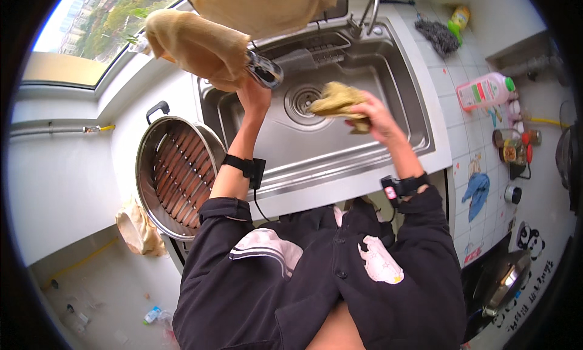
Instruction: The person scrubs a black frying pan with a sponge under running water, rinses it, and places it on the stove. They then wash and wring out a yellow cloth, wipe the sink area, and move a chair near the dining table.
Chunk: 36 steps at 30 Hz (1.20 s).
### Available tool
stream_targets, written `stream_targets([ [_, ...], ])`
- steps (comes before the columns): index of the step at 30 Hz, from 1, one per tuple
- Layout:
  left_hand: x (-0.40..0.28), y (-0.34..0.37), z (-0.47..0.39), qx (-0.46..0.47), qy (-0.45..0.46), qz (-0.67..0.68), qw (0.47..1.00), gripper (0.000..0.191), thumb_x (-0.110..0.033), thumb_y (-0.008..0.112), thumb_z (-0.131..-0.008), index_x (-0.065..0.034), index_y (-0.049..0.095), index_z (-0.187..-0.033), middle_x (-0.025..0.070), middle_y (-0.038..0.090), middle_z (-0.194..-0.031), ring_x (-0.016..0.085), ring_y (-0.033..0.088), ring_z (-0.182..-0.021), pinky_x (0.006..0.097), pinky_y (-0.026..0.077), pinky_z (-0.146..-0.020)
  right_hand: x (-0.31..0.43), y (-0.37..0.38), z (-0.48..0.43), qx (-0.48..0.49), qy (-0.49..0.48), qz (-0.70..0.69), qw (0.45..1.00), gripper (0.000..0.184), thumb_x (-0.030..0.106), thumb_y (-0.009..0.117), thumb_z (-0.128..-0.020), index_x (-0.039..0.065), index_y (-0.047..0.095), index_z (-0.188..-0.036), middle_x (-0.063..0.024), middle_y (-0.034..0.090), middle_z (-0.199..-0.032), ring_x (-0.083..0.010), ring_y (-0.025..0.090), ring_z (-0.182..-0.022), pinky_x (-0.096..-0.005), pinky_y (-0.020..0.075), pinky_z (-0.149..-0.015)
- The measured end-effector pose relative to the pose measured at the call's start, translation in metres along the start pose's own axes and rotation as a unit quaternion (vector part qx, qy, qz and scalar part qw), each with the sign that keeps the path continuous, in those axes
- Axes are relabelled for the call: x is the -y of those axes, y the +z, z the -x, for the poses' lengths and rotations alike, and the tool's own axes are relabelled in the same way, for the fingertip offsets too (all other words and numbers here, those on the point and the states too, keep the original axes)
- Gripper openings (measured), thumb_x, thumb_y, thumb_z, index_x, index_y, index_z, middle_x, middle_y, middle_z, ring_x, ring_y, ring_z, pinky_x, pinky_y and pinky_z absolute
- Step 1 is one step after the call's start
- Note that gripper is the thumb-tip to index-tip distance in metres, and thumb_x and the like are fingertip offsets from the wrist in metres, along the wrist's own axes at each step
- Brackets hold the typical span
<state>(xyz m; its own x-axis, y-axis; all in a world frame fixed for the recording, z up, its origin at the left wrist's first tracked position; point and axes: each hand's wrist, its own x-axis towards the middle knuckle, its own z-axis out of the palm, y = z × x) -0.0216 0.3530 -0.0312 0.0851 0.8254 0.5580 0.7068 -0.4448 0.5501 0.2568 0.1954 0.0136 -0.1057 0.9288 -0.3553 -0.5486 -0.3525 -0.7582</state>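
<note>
My right hand grips a crumpled yellow-green cloth over the stainless steel sink, just right of the drain strainer. The cloth looks blurred. My left hand is raised at the sink's left side, against a tan cloth and a dark glossy object at the cloth's edge. Its fingers are hidden there, and what the dark object is cannot be made out. Left of the sink, a metal pot contains a brown slatted rack.
Another tan cloth hangs behind the sink, left of the tap. A pink-liquid bottle, spice jars, a blue cloth and a dark mesh rag occupy the right counter. A lidded pan sits at lower right.
</note>
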Motion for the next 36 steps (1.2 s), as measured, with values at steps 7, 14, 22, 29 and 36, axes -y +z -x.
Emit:
stream_targets([
  [7,0.006,-0.026,-0.011,0.023,0.019,-0.057,0.998,0.027,-0.006,0.055,-0.082,-0.0072,0.058,-0.109,0.0168,0.060,-0.105,0.039,0.055,-0.099,0.0472,0.046,-0.081,-0.047,0.077,-0.095,-0.006,0.112,-0.093,0.989,0.019,0.013,0.058,-0.084,0.004,0.057,-0.101,-0.0096,0.064,-0.090,-0.0167,0.061,-0.071,-0.0252,0.0487,-0.047],
  [14,-0.022,-0.049,0.047,-0.027,-0.043,0.002,0.999,0.026,-0.014,0.058,-0.083,-0.0070,0.059,-0.108,0.0130,0.058,-0.112,0.033,0.051,-0.110,0.0422,0.041,-0.087,-0.062,0.104,-0.122,0.024,0.095,-0.008,0.995,0.030,-0.003,0.060,-0.075,0.004,0.054,-0.104,-0.0079,0.062,-0.083,-0.0177,0.059,-0.060,-0.0292,0.0500,-0.047],
  [22,-0.034,-0.011,0.080,0.064,-0.528,0.723,0.441,0.058,-0.055,0.041,-0.093,-0.0114,0.043,-0.131,0.0105,0.052,-0.126,0.027,0.047,-0.120,0.0448,0.041,-0.098,-0.055,0.134,-0.074,-0.017,-0.327,0.580,0.746,0.028,0.009,0.062,-0.077,0.006,0.059,-0.104,-0.0150,0.056,-0.095,-0.0337,0.061,-0.078,-0.0410,0.0499,-0.068],
  [29,-0.016,0.021,0.066,0.156,-0.355,0.823,0.415,0.054,-0.048,0.040,-0.094,-0.0044,0.046,-0.126,0.0147,0.052,-0.124,0.035,0.051,-0.113,0.0439,0.041,-0.099,-0.052,0.149,-0.044,0.018,-0.343,0.535,0.772,0.015,0.020,0.061,-0.078,0.006,0.064,-0.083,-0.0162,0.057,-0.095,-0.0351,0.060,-0.077,-0.0416,0.0489,-0.070],
  [36,-0.056,0.024,0.083,0.112,-0.412,0.744,0.515,0.036,-0.024,0.037,-0.094,-0.0076,0.050,-0.123,0.0096,0.054,-0.123,0.022,0.051,-0.113,0.0398,0.038,-0.101,-0.061,0.130,-0.112,-0.130,-0.284,0.614,0.724,0.029,0.028,0.057,-0.081,0.004,0.057,-0.066,-0.0176,0.059,-0.088,-0.0351,0.059,-0.075,-0.0448,0.0466,-0.067],
])
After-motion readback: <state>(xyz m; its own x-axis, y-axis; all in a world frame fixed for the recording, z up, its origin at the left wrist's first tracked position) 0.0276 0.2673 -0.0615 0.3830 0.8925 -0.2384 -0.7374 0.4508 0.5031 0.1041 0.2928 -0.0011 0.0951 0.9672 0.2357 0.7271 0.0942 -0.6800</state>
